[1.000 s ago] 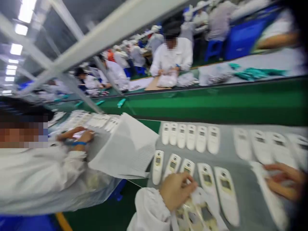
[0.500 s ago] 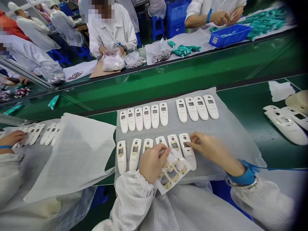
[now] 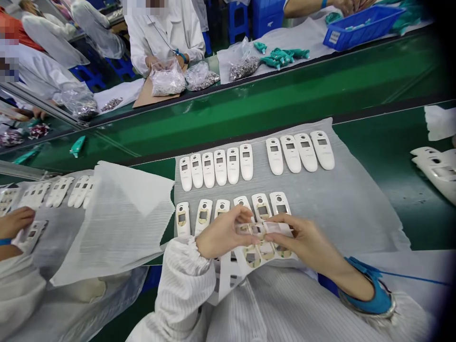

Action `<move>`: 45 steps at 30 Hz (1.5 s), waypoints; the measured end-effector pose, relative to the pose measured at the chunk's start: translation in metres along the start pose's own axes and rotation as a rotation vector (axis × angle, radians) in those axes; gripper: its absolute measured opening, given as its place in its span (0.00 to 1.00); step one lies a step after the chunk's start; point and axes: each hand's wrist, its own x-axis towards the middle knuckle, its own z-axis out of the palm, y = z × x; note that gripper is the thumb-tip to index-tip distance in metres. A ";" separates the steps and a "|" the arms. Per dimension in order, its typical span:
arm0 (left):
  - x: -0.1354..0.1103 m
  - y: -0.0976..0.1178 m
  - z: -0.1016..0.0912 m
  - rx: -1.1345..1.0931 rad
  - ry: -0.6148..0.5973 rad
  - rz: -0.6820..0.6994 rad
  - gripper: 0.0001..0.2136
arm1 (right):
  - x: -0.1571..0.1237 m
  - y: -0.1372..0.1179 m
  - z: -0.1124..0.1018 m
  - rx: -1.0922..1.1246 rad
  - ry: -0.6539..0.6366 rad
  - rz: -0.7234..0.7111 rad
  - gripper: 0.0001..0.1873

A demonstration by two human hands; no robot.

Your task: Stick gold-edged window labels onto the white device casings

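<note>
Head view: left hand [image 3: 226,233] and right hand [image 3: 301,232] clamp fingers on a sticker sheet [image 3: 252,257]; its fold's long axis runs left-to-right.

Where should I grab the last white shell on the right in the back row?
Probably the rounded near end of that white shell, coming from the near right. It lies flat with this end nearest, away from its window, and the neighbouring shell sits close on its left.
</note>
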 end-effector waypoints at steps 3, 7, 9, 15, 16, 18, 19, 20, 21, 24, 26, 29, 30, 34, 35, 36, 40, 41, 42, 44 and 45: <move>0.002 -0.003 0.002 0.004 0.035 -0.032 0.09 | -0.007 0.011 -0.003 0.069 0.029 0.003 0.18; 0.005 0.002 0.014 0.020 0.053 0.031 0.05 | -0.011 0.006 -0.009 0.024 0.018 -0.075 0.19; 0.006 0.006 0.019 0.030 0.034 0.050 0.05 | -0.010 0.002 -0.011 -0.012 0.049 -0.084 0.16; 0.007 0.004 0.019 -0.138 -0.003 0.064 0.10 | -0.008 0.004 -0.008 0.023 0.108 -0.088 0.08; 0.007 0.002 0.018 -0.158 0.000 0.074 0.10 | -0.009 0.005 -0.008 0.046 0.109 -0.108 0.09; 0.008 -0.002 0.017 -0.176 0.028 0.078 0.10 | -0.009 0.007 -0.008 0.067 0.136 -0.167 0.10; 0.009 -0.003 0.017 -0.174 0.040 0.075 0.10 | -0.009 0.007 -0.009 0.058 0.161 -0.194 0.11; 0.009 -0.004 0.018 -0.172 0.045 0.071 0.09 | -0.008 0.008 -0.010 0.039 0.189 -0.213 0.10; 0.010 -0.004 0.019 -0.172 0.039 0.067 0.09 | -0.008 0.008 -0.012 0.014 0.207 -0.220 0.10; 0.012 -0.003 0.022 -0.184 -0.006 0.062 0.10 | -0.007 0.008 -0.017 -0.070 0.188 -0.257 0.09; 0.013 -0.003 0.024 -0.182 -0.021 0.072 0.11 | -0.006 0.008 -0.020 -0.134 0.159 -0.326 0.07; 0.015 -0.004 0.026 -0.153 -0.029 0.095 0.12 | -0.005 0.008 -0.023 -0.268 0.152 -0.459 0.05; 0.016 -0.004 0.027 -0.139 -0.026 0.093 0.12 | -0.006 0.008 -0.023 -0.321 0.153 -0.509 0.04; 0.017 -0.009 0.032 -0.068 0.021 0.004 0.12 | -0.017 0.002 -0.024 -0.463 0.081 -0.688 0.05; 0.017 -0.010 0.034 -0.045 0.020 -0.014 0.12 | -0.020 -0.001 -0.026 -0.455 0.040 -0.698 0.05; 0.016 -0.011 0.036 -0.015 0.012 -0.022 0.12 | -0.023 -0.005 -0.030 -0.430 0.000 -0.685 0.05; 0.014 -0.011 0.047 0.168 -0.011 0.018 0.10 | -0.014 -0.015 -0.058 -0.280 -0.024 -0.397 0.07; 0.014 -0.011 0.049 0.209 -0.008 0.045 0.10 | -0.005 -0.014 -0.067 -0.247 -0.025 -0.299 0.10; 0.013 -0.010 0.052 0.243 -0.004 0.078 0.10 | 0.006 -0.012 -0.075 -0.215 -0.047 -0.210 0.12; 0.012 -0.011 0.055 0.279 0.003 0.156 0.10 | 0.031 -0.002 -0.088 -0.154 -0.161 -0.100 0.18; 0.012 -0.011 0.056 0.284 0.005 0.190 0.09 | 0.044 0.004 -0.092 -0.133 -0.193 -0.080 0.19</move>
